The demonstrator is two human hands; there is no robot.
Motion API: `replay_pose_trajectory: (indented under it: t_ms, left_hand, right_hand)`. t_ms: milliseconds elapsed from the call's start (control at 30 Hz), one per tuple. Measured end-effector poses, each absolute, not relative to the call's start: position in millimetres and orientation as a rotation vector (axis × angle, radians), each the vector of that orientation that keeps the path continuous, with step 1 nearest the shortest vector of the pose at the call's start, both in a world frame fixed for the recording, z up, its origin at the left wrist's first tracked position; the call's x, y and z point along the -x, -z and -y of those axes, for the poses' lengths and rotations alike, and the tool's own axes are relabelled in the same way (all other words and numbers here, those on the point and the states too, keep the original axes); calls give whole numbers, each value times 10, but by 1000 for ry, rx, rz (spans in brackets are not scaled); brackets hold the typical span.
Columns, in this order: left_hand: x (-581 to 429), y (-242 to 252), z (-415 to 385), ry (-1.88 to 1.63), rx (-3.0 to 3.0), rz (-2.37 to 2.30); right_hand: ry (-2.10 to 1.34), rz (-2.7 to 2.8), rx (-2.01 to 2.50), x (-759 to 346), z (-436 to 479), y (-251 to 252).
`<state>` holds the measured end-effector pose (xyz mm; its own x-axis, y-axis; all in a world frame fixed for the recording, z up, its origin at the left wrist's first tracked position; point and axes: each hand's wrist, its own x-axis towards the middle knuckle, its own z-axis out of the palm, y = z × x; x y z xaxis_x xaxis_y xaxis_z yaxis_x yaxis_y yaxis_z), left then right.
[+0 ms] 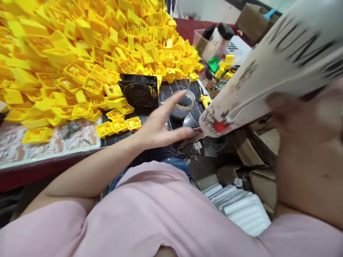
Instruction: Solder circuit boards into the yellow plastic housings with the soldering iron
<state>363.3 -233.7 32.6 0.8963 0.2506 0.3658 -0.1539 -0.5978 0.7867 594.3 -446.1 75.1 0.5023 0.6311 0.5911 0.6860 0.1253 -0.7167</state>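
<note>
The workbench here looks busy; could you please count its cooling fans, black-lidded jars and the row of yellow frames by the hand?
Cooling fan: 1
Black-lidded jar: 1
Yellow plastic frames in the front row: 3
Total: 5

No legible writing in view.

Bright, flat light, faint shadow under the left hand point(160, 126); yellow parts point(80, 82) beyond it stay sharp, cloth point(268, 71) right of it smears into blur!
</note>
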Motion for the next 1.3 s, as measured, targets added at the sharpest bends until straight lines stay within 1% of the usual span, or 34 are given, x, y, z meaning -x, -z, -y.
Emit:
replay_pose_trajectory:
  t_ms: [67,167,267,367,500,600,733,800,867,933,967,1033,1133,1200,1300]
  left_hand:
    - [-3698,-354,2517,-341,-2039,-27]
    - [-3743,-327,2728,-173,-1937,-28]
    - [-3705,-208,2791,-157,-1867,-20]
    - [-3624,-43,2771,-195,-1826,0]
    - [-3460,151,2779,-293,-1839,-47]
    - [-3309,261,2799,-343,-1818,-123]
    - [-3161,419,2793,-304,-1914,-213]
    - [-3125,512,2789,-268,-2021,-214]
    - [-3106,601,2791,-235,-2103,-202]
    - [-3095,670,2791,-205,-2145,-172]
    - [-3090,695,2788,-194,-2156,-157]
    - [-3082,728,2772,-169,-2157,-135]
    - [-3071,758,2728,-129,-2121,-113]
    - [-3058,777,2695,-146,-2083,-109]
    - [-3017,817,2649,-226,-2030,-131]
  right_hand:
    - [-42,1027,1424,-5527,4436,-643]
    - [-231,819,1465,-5080,4460,-384]
    - [-366,717,1533,-4781,4509,-98]
    - [-456,727,1495,-4568,4499,158]
    - [-566,846,1473,-4481,4492,322]
    - [-636,940,1502,-4688,4596,175]
    - [-527,1011,1583,-5132,4712,-344]
    - [-446,1188,1798,-5243,4670,-607]
    - [-410,1456,2151,-5247,4567,-786]
    - [-451,1717,2409,-5191,4454,-863]
    - [-480,1833,2444,-5157,4414,-871]
    - [-482,2034,2355,-5100,4390,-868]
    - [-356,2209,2134,-5085,4501,-935]
    - [-265,2194,2041,-5146,4637,-1055]
    - [-158,1989,1990,-5351,4834,-1190]
